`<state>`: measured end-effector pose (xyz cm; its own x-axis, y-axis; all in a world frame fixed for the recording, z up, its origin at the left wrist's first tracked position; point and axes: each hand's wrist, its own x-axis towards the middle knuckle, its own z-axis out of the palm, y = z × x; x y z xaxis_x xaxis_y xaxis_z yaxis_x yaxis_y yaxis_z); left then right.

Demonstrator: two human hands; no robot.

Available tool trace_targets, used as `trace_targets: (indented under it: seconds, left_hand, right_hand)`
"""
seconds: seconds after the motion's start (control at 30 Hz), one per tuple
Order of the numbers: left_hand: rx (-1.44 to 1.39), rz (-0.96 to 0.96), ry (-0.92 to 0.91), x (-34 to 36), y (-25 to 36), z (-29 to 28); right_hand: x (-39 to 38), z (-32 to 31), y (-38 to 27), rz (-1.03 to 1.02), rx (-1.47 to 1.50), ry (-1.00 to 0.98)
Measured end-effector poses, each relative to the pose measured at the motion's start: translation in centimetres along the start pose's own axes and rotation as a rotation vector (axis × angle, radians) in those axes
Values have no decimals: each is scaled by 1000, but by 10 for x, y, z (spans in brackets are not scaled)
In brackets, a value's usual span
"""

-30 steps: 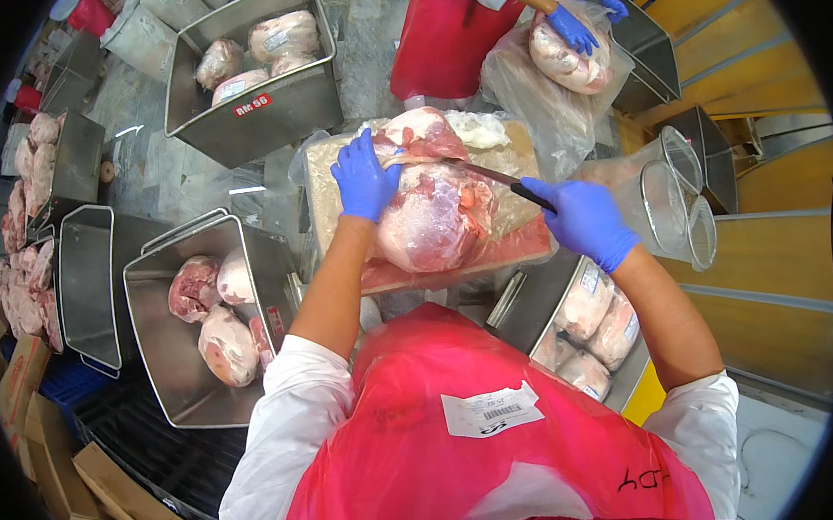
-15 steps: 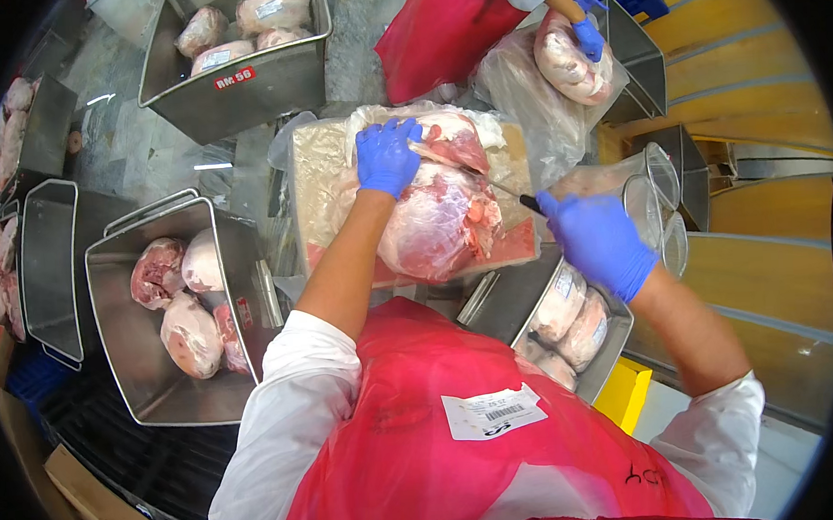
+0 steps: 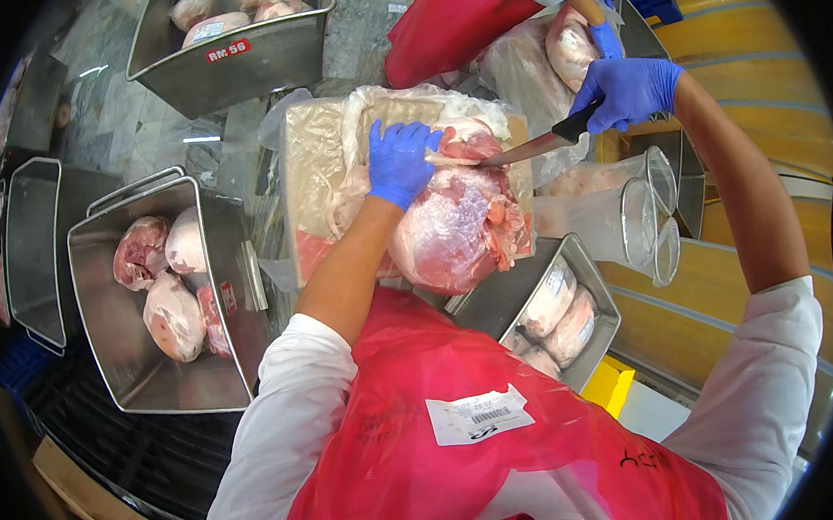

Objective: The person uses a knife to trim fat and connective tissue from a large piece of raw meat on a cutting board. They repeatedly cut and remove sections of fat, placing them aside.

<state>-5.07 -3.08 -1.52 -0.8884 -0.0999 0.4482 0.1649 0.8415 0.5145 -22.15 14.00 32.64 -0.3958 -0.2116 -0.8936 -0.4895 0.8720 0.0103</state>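
Note:
A large piece of raw meat [image 3: 448, 225], pink and red with pale fat, lies on a plastic-lined surface [image 3: 312, 152] in front of me. My left hand [image 3: 400, 162], in a blue glove, grips a pale flap at its upper side with fingers bent. My right hand [image 3: 626, 94], also gloved, is closed round the black handle of a knife [image 3: 535, 147]. The blade points left, and its tip is at the meat beside the flap, close to my left fingers. Whether the tip is inside the meat is hard to see.
Steel bins with meat stand at left [image 3: 239, 297], far left [image 3: 285, 79] and near right [image 3: 586, 355]. Clear cylindrical tubes [image 3: 603, 217] lie right of the meat. Across from me, a person in a red apron [image 3: 446, 23] handles another bagged piece [image 3: 570, 49].
My right hand has swung up and away to the far right, raising the knife handle, and the blade now reaches the meat from the right. My left hand keeps its grip on the flap.

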Motion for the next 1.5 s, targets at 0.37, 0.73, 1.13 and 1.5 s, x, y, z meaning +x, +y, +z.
trace_targets:
  seconds: [0.37, 0.73, 1.13, 1.5]
  left_hand:
    - [-180, -464, -310, 23, -3, -1]
    - [-111, -428, -381, 30, 7, -13]
    - [-10, -196, -168, 3, -5, 5]
    - [-117, -448, -138, 1, 3, -3]
  right_hand:
    - [-37, 167, 58, -270, 227, 536]
    - [-106, 231, -15, -6, -34, 855]
    - [-78, 146, -42, -140, -181, 668]
    - [-30, 328, -61, 144, -236, 907]
